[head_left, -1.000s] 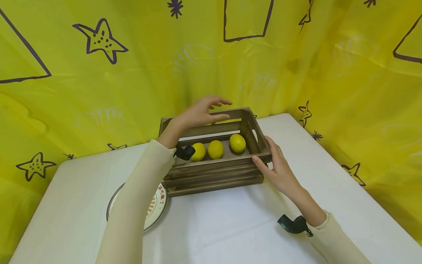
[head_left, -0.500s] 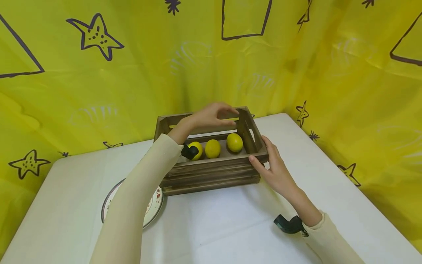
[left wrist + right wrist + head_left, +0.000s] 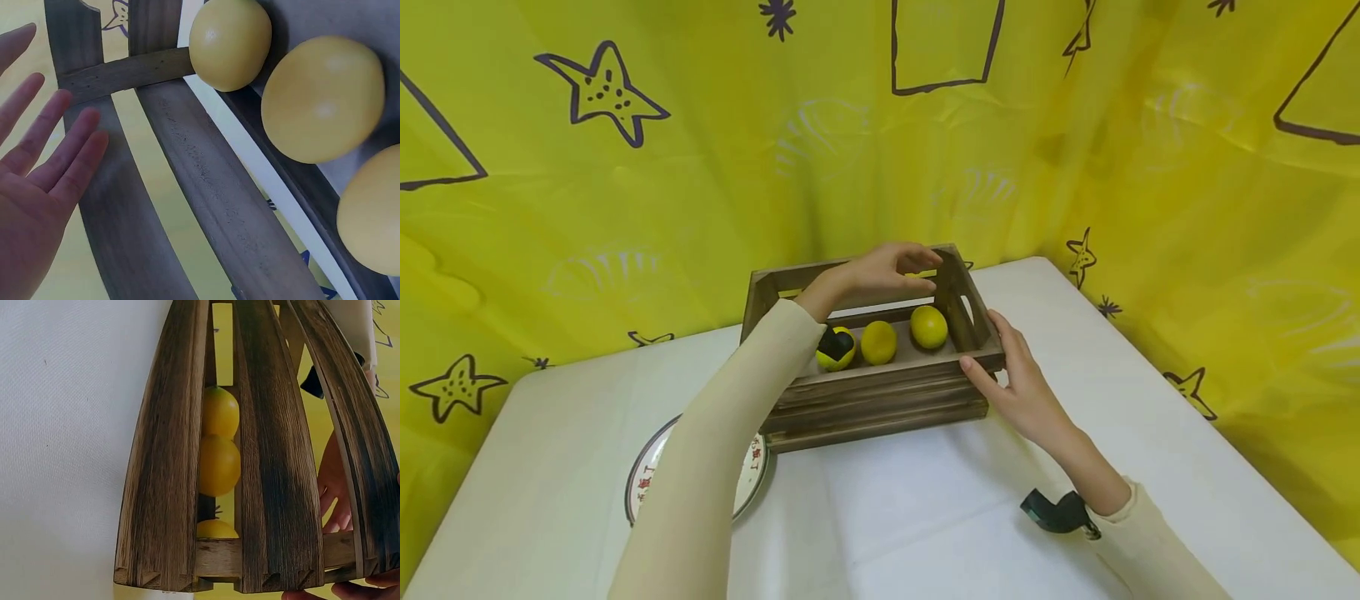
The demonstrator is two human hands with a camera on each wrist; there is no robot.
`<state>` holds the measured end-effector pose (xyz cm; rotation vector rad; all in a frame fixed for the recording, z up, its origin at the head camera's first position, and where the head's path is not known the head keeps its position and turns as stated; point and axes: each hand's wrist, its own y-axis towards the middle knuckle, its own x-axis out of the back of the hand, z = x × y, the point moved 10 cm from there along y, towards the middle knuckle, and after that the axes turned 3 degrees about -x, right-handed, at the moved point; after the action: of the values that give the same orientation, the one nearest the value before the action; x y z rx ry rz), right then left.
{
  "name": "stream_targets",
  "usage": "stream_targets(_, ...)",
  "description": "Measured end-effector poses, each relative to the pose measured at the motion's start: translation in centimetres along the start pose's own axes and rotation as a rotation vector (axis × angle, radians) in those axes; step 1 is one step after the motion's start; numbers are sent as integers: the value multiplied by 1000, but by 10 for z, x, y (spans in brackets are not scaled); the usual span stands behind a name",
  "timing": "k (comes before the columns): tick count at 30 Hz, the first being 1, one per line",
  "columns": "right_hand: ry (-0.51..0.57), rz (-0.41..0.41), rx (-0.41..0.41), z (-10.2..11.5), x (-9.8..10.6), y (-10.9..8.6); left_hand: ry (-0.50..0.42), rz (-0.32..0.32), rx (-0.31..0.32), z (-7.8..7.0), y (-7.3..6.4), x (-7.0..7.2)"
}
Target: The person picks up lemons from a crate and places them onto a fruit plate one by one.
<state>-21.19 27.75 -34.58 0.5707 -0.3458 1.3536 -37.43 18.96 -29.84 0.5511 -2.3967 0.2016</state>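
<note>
A brown slatted wooden crate [image 3: 880, 400] stands on the table with three round yellow fruits in a row on its floor: a left one [image 3: 835, 358], a middle one [image 3: 878, 342] and a right one [image 3: 928, 327]. They look like lemons. Above the fruits, inside the crate's opening, hovers my left hand [image 3: 887, 271], fingers loosely extended and holding nothing. In the left wrist view its fingers [image 3: 69, 150] spread near the back slats. My right hand [image 3: 1022, 392] grips the crate's right front corner, thumb on the front rim and fingers along the right end.
A white plate [image 3: 751, 475] with red lettering lies left of the crate, partly hidden by the left sleeve [image 3: 700, 467]. White cloth covers the table [image 3: 910, 525]. A yellow patterned curtain [image 3: 715, 208] rises close behind the crate.
My left hand has moved slightly down and to the right, deeper over the crate. The right hand keeps its hold at the corner. The head view has shifted a little.
</note>
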Motion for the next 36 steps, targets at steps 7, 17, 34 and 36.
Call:
stream_targets(7, 18, 11, -24, -4, -6, -7, 63, 37, 17, 8, 16, -14)
stream_targets(17, 8, -9, 0, 1, -5, -8, -9, 26, -38, 19, 23, -25)
stream_targets(34, -4, -20, 12, 0, -1, -2, 116, 217, 204, 58, 22, -56)
stream_targets(36, -8, -20, 18, 0, 0, 0, 182, 243, 200, 58, 23, -57)
